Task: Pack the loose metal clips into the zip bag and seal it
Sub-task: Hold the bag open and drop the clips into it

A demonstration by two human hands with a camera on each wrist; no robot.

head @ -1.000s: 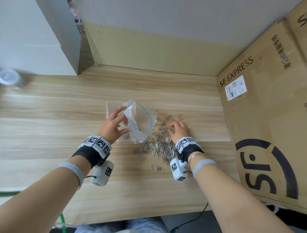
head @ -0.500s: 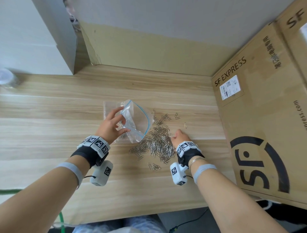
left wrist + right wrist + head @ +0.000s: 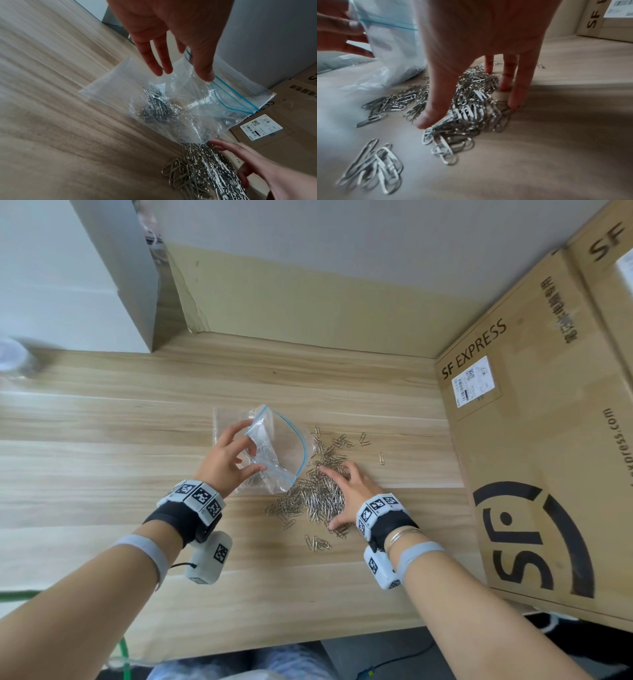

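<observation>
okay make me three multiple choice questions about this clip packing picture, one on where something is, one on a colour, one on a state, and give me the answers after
1. Where does the main pile of metal clips lie relative to the zip bag?
A. On the person's right of it, on the table
B. Far on the person's left of it
C. On top of the cardboard box

2. What colour is the zip strip along the bag's mouth?
A. Red
B. Blue
C. Black

3. What state is the bag in?
A. Sealed and lying flat
B. Mouth held open, some clips already inside
C. Open and holding nothing

Answers:
1. A: in the head view the pile sits between the bag and the right hand, whose fingers rest spread over it.
2. B: a blue line edges the opening in all three views.
3. B: the left hand holds the mouth apart, and the left wrist view shows clips inside.
</observation>
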